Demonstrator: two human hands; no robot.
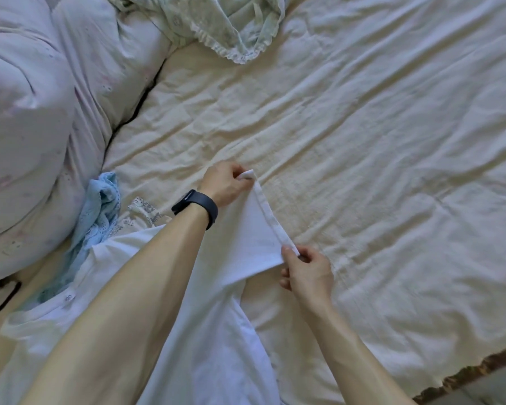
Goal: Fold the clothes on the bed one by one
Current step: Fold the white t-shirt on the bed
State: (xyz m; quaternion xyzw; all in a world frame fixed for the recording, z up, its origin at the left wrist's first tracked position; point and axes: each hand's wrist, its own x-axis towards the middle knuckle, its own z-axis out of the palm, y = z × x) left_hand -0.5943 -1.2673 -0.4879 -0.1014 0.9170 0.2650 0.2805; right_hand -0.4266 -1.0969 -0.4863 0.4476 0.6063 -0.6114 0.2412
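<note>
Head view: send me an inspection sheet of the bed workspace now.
Surface: cream bed sheet, wrinkled.
Job's things: white garment, hemmed edge stretched between both hands; blue lace garment and patterned garment beside it, crumpled.
Clutter: lilac duvet bunched at left; green frilled fabric at top.
Grippers: left hand, wearing a dark wristband, pinches the hem's far end; right hand pinches the near end.
Cables: nothing seen.
Surroundings: floor strip at lower right.
</note>
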